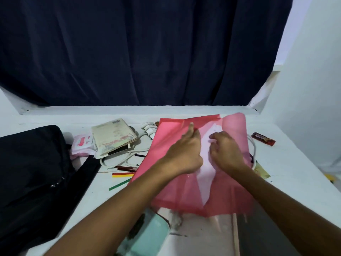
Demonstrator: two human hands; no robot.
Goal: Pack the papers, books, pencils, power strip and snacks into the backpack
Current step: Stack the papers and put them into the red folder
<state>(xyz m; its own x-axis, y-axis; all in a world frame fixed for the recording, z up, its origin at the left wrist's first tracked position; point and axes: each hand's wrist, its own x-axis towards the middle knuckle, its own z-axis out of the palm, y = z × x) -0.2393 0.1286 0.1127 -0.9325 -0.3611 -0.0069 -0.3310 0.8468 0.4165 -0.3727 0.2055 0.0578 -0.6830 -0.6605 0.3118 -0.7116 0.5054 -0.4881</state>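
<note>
Pink folder (184, 172) pinched by left hand (186, 152); right hand (226, 152) fingers curled over papers (207, 163). Nothing visibly packed; backpack (33, 172) waiting left of folder.

A dark navy curtain (140, 50) hangs in folds behind the white bench (287, 183), covering most of the back. A white wall (313, 89) rises at the right. A pink packet of wipes (82, 145) lies at the bench's left.
</note>
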